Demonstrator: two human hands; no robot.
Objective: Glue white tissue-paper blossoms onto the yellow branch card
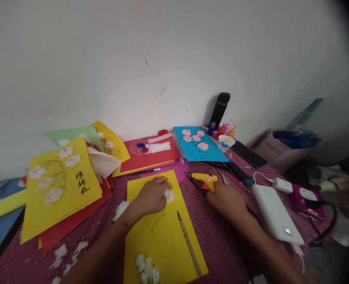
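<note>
My left hand (152, 196) lies over the upper part of a yellow card (151, 240). Its fingers are curled, with the thumb and fingertips closed at a small crumpled white paper flower (169, 196). In my right hand (226, 197) is a yellow hot glue gun (205, 178), its nozzle pointing left and a small orange light on its side. Thin dark curved lines mark the card below my left hand. A wooden brush-like stick (189, 242) lies along the card's right side. Several white paper clumps (147, 269) rest at its lower left.
Finished flower cards (71, 173) are stacked at left; a blue card (214, 152) leans near the wall. Behind my right hand stand a white cup (225, 142), paint bottles and a black flask (219, 108). A white power bank (276, 213) and purple socket (309, 201) lie right.
</note>
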